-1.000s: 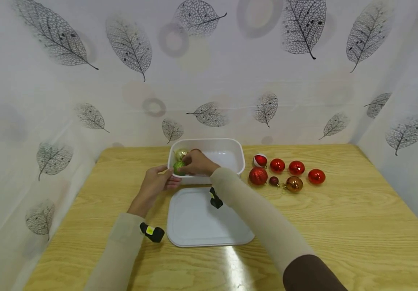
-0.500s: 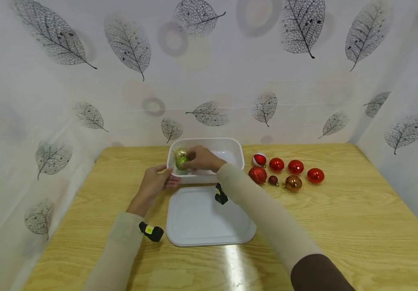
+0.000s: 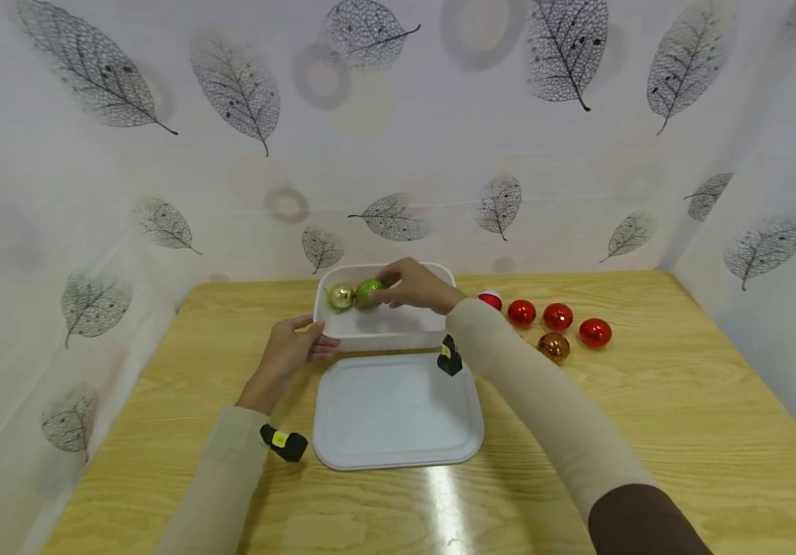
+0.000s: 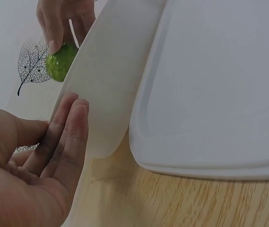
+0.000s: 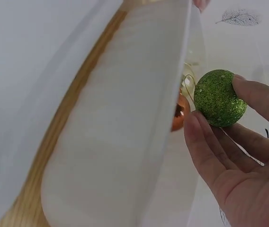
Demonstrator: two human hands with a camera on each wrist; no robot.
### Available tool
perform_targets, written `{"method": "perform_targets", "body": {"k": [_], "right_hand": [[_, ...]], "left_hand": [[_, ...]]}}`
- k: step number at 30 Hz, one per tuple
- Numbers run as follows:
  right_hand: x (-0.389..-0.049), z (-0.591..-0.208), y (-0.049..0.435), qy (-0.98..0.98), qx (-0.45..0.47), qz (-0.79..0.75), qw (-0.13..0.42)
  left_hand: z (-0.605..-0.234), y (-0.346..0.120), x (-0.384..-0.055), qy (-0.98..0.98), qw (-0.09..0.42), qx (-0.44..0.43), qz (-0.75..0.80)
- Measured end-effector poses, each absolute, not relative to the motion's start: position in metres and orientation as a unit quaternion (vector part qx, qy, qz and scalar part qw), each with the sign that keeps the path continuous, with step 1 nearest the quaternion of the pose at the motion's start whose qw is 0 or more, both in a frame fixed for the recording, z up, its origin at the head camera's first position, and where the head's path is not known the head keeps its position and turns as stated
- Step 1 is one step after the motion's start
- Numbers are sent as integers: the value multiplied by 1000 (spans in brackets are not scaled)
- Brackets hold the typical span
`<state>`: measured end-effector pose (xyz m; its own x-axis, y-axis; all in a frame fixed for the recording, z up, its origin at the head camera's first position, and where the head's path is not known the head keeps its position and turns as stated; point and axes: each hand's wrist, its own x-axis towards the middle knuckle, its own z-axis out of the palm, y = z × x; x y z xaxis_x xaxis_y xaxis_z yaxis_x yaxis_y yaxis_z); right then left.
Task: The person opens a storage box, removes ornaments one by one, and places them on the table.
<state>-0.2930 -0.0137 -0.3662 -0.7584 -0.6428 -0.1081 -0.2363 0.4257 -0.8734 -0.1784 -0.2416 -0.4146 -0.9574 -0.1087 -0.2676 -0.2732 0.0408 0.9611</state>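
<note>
Thumb and fingers of my left hand [image 3: 287,351] pinch the wall of the white plastic box [image 3: 391,339] near its front left corner. Held in my right hand [image 3: 414,285] is a green glitter Christmas bauble [image 5: 219,98], pinched between thumb and fingertips above the box. Inside the box, at its left end, sits a pale gold bauble [image 3: 340,297]. The right wrist view also shows an orange bauble [image 5: 179,113], partly hidden behind the box wall. A white lid [image 3: 398,412] lies flat in front of the box.
Right of the box, several shiny red baubles [image 3: 558,316] and a copper one [image 3: 553,348] lie on the wooden table [image 3: 647,432]. A red-and-white bauble [image 3: 490,300] is partly covered by my right sleeve. Behind stands a leaf-patterned backdrop [image 3: 398,139].
My right hand has lifted the green bauble from the box's front left corner and carried it rightward and up, past the gold one. My left hand keeps its grip on the box.
</note>
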Motion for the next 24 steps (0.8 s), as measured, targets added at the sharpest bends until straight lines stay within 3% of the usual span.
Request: {"method": "perform_targets", "body": {"k": [24], "right_hand": [[-287,-329,80,850,-248,-433,167]], "left_hand": [[-414,-241,-178,719,64,-139,678]]}}
